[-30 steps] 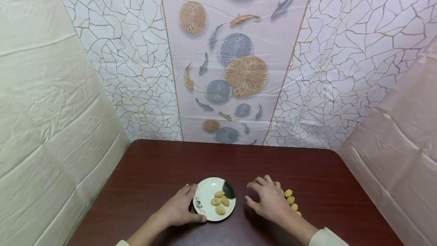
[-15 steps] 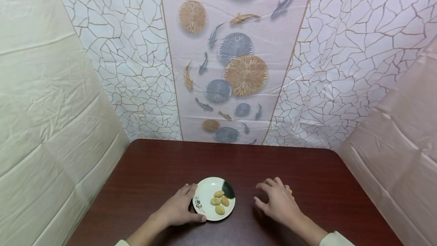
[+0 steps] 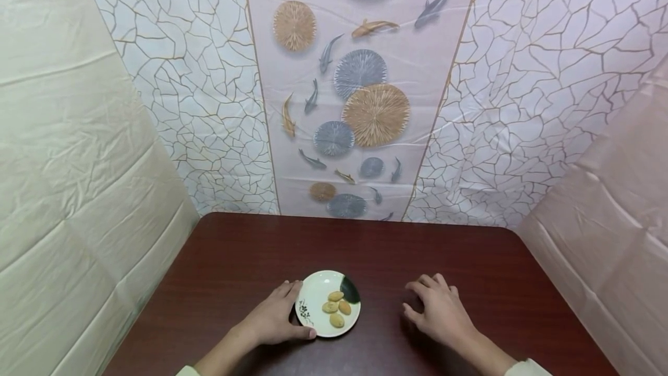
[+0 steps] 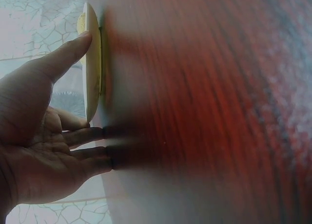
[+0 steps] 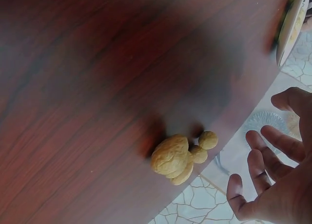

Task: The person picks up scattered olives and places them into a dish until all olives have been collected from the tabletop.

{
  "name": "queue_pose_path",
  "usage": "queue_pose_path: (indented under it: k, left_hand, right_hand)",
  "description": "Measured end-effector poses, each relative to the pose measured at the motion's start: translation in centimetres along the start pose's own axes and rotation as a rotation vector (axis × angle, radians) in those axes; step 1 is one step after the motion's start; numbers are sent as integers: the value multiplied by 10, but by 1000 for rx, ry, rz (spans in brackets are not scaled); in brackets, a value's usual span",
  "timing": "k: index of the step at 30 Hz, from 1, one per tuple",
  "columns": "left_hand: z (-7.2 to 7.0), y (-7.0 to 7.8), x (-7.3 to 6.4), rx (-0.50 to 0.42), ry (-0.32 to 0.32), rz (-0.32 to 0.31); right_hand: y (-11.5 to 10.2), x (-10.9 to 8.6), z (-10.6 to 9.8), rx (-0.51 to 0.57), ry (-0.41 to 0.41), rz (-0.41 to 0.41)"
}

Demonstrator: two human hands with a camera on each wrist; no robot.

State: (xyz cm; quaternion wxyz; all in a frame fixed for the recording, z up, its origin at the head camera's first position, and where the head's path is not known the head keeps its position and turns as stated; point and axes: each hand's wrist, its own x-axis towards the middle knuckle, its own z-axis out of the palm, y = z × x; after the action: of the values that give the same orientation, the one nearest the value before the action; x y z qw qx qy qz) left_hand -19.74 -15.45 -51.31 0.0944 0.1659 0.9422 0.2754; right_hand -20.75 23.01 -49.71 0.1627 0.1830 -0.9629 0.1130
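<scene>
A round white plate (image 3: 310,289) with a dark green patch and a small floral print lies on the table. Several yellow, oval, dried-fruit-like pieces (image 3: 336,320) sit on it. My left hand (image 3: 271,315) grips its left side, thumb at the near rim and fingers at the far-left rim; the left wrist view shows the plate (image 4: 91,82) between thumb and index finger. To the right, my right hand (image 3: 440,311) hovers with spread, slightly bent fingers, holding nothing. Several wrinkled yellow pieces (image 5: 169,154) lie near it in the right wrist view, hidden behind the hand in the head view.
The dark red-brown table (image 3: 250,248) has a rounded far edge against a patterned cloth backdrop (image 3: 355,179). Pale cloth hangs along the left side (image 3: 94,219) and right side (image 3: 595,231).
My right hand has moved to the right, away from the plate, and now covers the loose yellow pieces in the head view. My left hand and the plate stay in place.
</scene>
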Motion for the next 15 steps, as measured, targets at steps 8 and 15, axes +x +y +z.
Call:
queue_pose_path:
  k: [8,15]
  left_hand:
    - [-1,0,0,-8,-1,5]
    - [-1,0,0,-6,0,6]
  right_hand:
    - [8,-2,0,-17,-19,11]
    - [14,-5,0,-20,-12,32]
